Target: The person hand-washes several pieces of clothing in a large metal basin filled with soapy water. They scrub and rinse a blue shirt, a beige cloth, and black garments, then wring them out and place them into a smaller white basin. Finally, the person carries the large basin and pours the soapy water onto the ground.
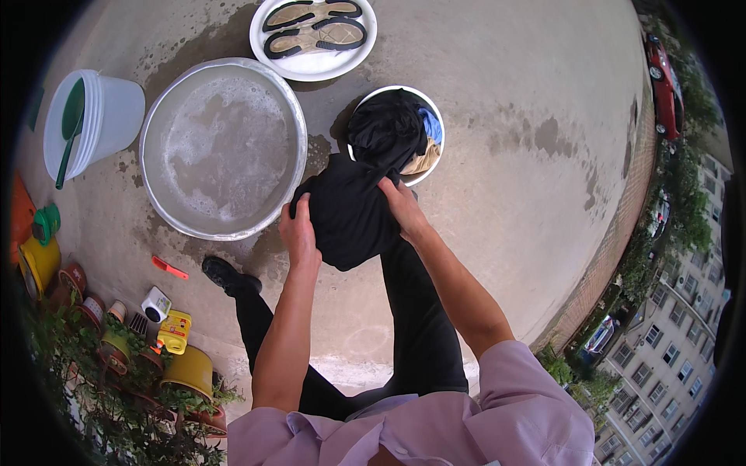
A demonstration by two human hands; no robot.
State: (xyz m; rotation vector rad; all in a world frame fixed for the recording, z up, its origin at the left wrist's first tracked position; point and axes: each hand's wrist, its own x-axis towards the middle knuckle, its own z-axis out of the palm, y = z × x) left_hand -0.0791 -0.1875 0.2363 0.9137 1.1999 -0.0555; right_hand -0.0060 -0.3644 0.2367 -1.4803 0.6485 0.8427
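Note:
Between my two hands hangs a black cloth garment (352, 212), bunched up in front of my knees. My left hand (300, 233) grips its left edge, thumb and fingers pressed into the fabric. On the other side, my right hand (402, 207) pinches a fold near its upper right. The garment's far end meets a black cloth heap (387, 128) in a white basin (440, 119); whether they are one piece I cannot tell. Blue cloth (431, 124) and tan cloth (424, 160) show beside that heap. Left of the garment stands a large metal basin (301, 137) of cloudy, foamy water.
A white basin (373, 43) at the back holds shoe soles (315, 35). At left are a plastic bucket (119, 119) with a green dipper (71, 125), a red brush (169, 267), a yellow bottle (174, 332), a white bottle (156, 304) and potted plants (116, 355).

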